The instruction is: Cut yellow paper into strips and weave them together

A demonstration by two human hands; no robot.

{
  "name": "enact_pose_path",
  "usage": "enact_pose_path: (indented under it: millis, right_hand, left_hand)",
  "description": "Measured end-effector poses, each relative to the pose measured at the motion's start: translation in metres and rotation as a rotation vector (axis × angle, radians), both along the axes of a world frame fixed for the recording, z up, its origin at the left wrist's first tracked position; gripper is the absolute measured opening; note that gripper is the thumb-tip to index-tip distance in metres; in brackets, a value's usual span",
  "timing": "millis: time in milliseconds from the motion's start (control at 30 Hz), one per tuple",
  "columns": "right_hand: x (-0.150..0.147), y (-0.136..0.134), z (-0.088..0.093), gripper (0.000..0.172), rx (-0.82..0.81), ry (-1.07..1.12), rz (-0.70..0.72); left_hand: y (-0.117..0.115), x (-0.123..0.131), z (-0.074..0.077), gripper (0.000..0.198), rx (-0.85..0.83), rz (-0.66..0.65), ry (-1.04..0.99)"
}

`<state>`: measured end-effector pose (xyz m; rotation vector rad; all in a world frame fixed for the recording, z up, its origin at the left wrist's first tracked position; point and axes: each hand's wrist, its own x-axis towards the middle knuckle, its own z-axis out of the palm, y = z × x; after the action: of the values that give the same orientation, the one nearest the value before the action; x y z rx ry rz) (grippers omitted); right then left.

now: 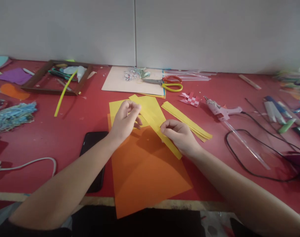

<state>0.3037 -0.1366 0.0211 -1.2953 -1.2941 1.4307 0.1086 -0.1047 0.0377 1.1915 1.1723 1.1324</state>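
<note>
A strip of yellow paper [153,121] slants across the middle, its lower end over an orange sheet [145,171]. My left hand [125,120] pinches the strip near its upper end, thumb against forefinger. Further down, my right hand [181,135] pinches the strip's right edge with its fingers curled. Beneath the strip's upper part lies a yellow sheet [115,108] on top of the orange one. To the right of the strip, several more yellow strips [187,121] lie in a stack.
Scissors [165,82] lie on pale paper [115,80] at the back. A pink glue gun [221,110] with a black cord, a woven pink fish shape [190,99] and markers [276,110] are on the right. Left are a phone [97,176], a brown frame [38,77] and shredded paper [14,117].
</note>
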Motion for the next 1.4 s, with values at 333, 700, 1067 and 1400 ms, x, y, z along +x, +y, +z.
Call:
enact_pose_path:
  millis: [333, 700, 1067, 1400]
  right_hand:
    - [-0.002, -0.002, 0.003, 0.011, 0.033, -0.055, 0.027]
    - [-0.002, -0.002, 0.004, 0.013, 0.071, -0.053, 0.031]
    - [-0.001, 0.0, 0.002, 0.008, 0.066, 0.01, 0.016]
    - [-0.002, 0.001, 0.0, 0.005, -0.009, 0.092, -0.008]
  left_hand:
    - [-0.007, 0.005, 0.002, 0.045, -0.372, -0.305, -0.062]
    - [-0.008, 0.005, 0.0, 0.04, -0.264, -0.36, -0.027]
    - [-0.007, 0.007, 0.004, 0.035, -0.241, -0.225, -0.143]
    - [0.004, 0.001, 0.003, 0.027, -0.189, 0.148, -0.226]
